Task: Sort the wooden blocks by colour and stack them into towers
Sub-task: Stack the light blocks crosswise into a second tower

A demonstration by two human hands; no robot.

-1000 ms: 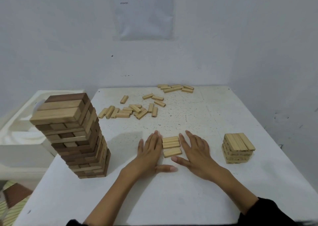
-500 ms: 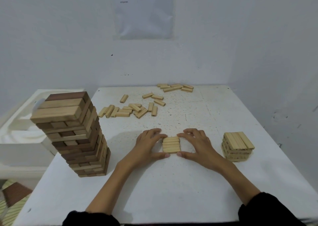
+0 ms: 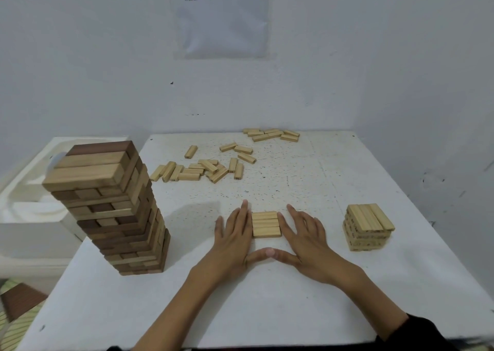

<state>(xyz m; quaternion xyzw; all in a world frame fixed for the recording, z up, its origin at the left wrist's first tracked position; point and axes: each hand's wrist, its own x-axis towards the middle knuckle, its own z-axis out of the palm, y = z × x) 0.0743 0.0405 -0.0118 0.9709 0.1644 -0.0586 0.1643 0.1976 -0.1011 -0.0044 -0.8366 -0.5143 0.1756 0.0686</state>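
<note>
Both hands have uncurled since half a second ago. Left hand (image 3: 233, 239) and right hand (image 3: 304, 239) lie flat, fingers straight, flanking the row of light blocks (image 3: 266, 224), thumbs meeting.

Both ends of the flat row of pale blocks (image 3: 266, 224) are walled by the left hand (image 3: 234, 239) and right hand (image 3: 304, 239), lying flat, thumbs meeting on its near side. Beyond it, bare table (image 3: 294, 185) runs to the scattered blocks (image 3: 203, 167); a tall mixed tower (image 3: 112, 209) stands well left, a short pale stack (image 3: 367, 226) right

One left hand (image 3: 232, 239), one right hand (image 3: 307, 243), one tall tower (image 3: 107, 209), one short stack (image 3: 368, 226), three side-by-side blocks (image 3: 266, 223).
</note>
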